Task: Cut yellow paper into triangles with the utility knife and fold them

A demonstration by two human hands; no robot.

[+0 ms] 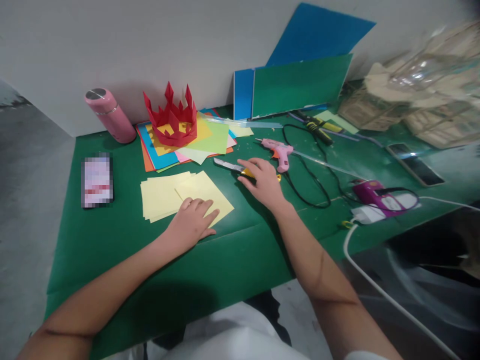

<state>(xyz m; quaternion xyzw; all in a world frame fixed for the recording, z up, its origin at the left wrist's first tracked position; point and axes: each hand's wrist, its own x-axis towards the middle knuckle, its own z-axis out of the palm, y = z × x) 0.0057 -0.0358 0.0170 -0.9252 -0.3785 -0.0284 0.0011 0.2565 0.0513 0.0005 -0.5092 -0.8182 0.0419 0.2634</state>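
Observation:
My left hand (192, 222) lies flat with fingers apart on a pale yellow square sheet (210, 192). That sheet sits turned at an angle, overlapping a loose stack of yellow paper (161, 197). Over to the right, my right hand (262, 182) has its fingers around the yellow handle of a utility knife (226, 165). The blade is out and points left, close to the table surface; the palm hides much of the handle. Just beyond that hand lies a pink glue gun (276, 151) with an orange trigger.
A red folded-paper crown (175, 127) stands on coloured sheets (215, 140). At left are a pink bottle (111, 116) and a blurred phone-like item (97, 180). Green board (300, 85) leans on the wall. A black cord (309, 200), purple power strip (375, 197) and phone (415, 164) lie right.

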